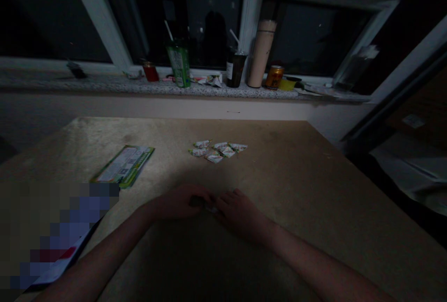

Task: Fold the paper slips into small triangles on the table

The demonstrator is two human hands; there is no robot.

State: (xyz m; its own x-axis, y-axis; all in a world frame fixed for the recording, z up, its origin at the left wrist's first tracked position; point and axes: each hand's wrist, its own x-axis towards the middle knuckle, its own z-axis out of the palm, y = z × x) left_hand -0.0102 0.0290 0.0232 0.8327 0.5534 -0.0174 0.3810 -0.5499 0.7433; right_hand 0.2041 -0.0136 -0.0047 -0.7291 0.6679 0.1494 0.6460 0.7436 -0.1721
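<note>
My left hand [176, 203] and my right hand [240, 212] meet low over the middle of the table. Between their fingertips shows a small whitish piece [211, 209], mostly covered and too dark to name. The left thumb and fingers curl round in a pinch. Fingers of my right hand are bent and closed against the same piece. Beyond the hands lies a loose group of several small triangular printed packets [214, 156], white with green and orange marks.
A green and white printed package [124, 166] lies flat on the table [286, 176] at left. Nearer, a blurred-out flat object [66, 241] lies beside my left forearm. Along the windowsill [209, 91] stand a green cup [179, 65], a dark cup [235, 69], a tall flask [261, 55] and a can [274, 77].
</note>
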